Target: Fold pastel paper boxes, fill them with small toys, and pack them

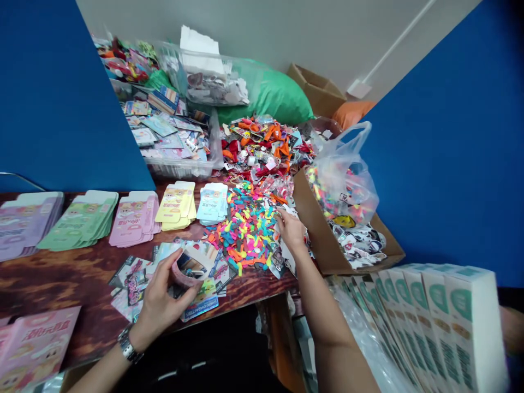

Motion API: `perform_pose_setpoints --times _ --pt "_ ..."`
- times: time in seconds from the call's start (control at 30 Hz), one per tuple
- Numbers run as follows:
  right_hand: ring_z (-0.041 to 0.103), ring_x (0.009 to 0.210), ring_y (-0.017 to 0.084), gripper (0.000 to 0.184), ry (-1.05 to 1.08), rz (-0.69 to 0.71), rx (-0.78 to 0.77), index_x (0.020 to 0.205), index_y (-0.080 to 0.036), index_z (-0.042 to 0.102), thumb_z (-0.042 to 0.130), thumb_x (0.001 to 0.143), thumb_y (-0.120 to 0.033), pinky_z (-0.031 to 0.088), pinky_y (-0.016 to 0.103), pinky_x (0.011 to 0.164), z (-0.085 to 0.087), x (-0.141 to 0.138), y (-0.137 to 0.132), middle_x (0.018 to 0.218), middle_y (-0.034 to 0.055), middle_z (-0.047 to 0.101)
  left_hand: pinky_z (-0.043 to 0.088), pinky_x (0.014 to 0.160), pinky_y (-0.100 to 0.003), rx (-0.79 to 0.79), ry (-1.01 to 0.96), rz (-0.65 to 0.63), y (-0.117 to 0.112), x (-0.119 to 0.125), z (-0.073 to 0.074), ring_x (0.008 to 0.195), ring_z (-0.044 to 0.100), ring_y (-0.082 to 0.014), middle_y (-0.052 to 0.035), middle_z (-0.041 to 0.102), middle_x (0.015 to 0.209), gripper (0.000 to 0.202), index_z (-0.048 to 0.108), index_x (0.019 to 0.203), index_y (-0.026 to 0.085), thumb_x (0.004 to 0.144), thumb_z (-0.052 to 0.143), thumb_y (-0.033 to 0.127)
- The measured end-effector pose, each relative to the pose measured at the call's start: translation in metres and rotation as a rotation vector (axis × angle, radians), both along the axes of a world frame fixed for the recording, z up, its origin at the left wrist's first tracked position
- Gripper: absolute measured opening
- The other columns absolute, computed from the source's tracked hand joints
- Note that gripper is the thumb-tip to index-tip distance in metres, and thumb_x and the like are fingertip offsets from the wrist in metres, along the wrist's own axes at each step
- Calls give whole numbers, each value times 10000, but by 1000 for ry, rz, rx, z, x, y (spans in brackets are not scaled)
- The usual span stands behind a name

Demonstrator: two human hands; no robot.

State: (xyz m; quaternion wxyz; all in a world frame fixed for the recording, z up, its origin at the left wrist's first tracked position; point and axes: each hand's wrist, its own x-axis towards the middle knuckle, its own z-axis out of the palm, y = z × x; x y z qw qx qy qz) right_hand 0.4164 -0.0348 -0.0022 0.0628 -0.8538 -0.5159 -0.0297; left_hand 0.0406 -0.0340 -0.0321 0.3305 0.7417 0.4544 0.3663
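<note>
My left hand (159, 295) grips a pink roll of tape (184, 275) above a scatter of printed cards (131, 286) on the wooden table (61, 273). A metal wristwatch (129, 345) sits on that wrist. My right hand (291, 230) rests at the edge of a heap of small neon pieces (245, 234), beside the cardboard box (315, 229). Its fingers are curled, and I cannot tell whether they hold anything.
Rows of flat pastel printed boxes (135, 218) lie along the table. A plastic bag (341, 177) of colourful items stands in the open cardboard box. A stack of white-and-green boxes (442, 322) stands at lower right. Behind are a clear bin of cards (172, 142) and a mixed pile (262, 144).
</note>
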Motion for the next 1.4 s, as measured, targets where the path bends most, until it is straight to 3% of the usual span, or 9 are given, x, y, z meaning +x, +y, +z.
perform_pose_setpoints --times 0.13,0.37,0.6,0.77,0.93,1.1,1.23,1.4 --pt "632 771 188 341 -43 -19 -10 1269 -257 578 443 982 -382 345 256 654 -4 4 0 876 48 720 541 942 -428 11 2 -2 0 0 0 1184 571 -293 -124 537 1319 740 402 1392 209 750 727 380" --pt "590 900 181 295 -100 39 18 1165 -194 629 444 988 -340 362 256 746 -19 9 -2 993 96 694 539 937 -427 23 12 2 -2 0 1 1157 585 -289 -111 546 1310 742 395 1399 225 752 724 377" --pt "578 781 186 314 -99 -9 77 968 -132 650 433 994 -357 336 274 684 -33 8 -5 876 115 689 534 942 -427 16 5 -6 -1 1 0 1150 589 -285 -109 539 1315 753 380 1410 232 755 722 379" --pt "589 827 203 356 -36 -1 130 933 -129 630 367 1007 -358 360 281 700 -13 2 -9 927 132 673 531 947 -421 20 13 -2 -2 0 3 1142 595 -280 -112 541 1318 754 374 1414 227 760 720 375" --pt "617 767 142 367 139 182 89 1075 -183 597 332 1012 -429 418 227 693 9 -25 5 907 38 689 520 963 -420 43 16 -23 -2 6 6 1156 585 -276 -118 545 1307 735 379 1405 214 767 711 367" --pt "622 716 158 284 196 293 -47 1176 -231 606 565 918 -344 412 232 661 -2 -56 35 804 5 689 492 998 -415 116 32 -75 0 19 18 1168 572 -261 -111 548 1295 714 364 1410 219 788 693 339" --pt "610 757 182 179 154 278 -92 1006 -217 677 535 919 -284 397 255 657 -4 -64 43 887 61 670 478 1006 -410 177 55 -80 3 24 25 1180 561 -262 -115 558 1274 675 370 1396 205 807 675 330" --pt "592 874 173 192 163 334 -11 940 -220 695 521 936 -301 401 242 702 33 -65 29 985 67 632 463 1010 -444 161 117 -67 15 30 21 1198 538 -281 -134 539 1305 693 346 1415 203 812 660 339"
